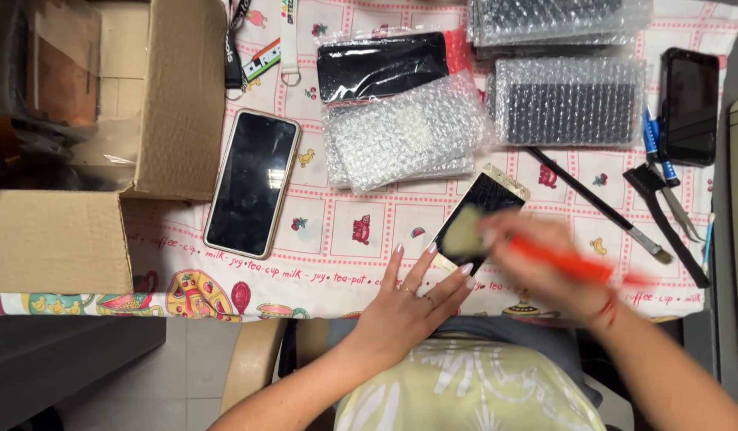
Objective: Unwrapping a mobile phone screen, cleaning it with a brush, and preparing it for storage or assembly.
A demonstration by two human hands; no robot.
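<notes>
Gold-edged phone with black screen (478, 219): left hand (409, 307) flat, fingertips steadying its near edge; right hand (544, 267), blurred, clamped on orange-handled brush (568, 263). Larger black smartphone (252, 182) lies left.

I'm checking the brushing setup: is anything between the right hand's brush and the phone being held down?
Nothing visible. The right hand sweeps the orange-handled brush with its bristles right on the gold-edged phone, which the left hand steadies at its lower edge. The motion is blurred.
</notes>
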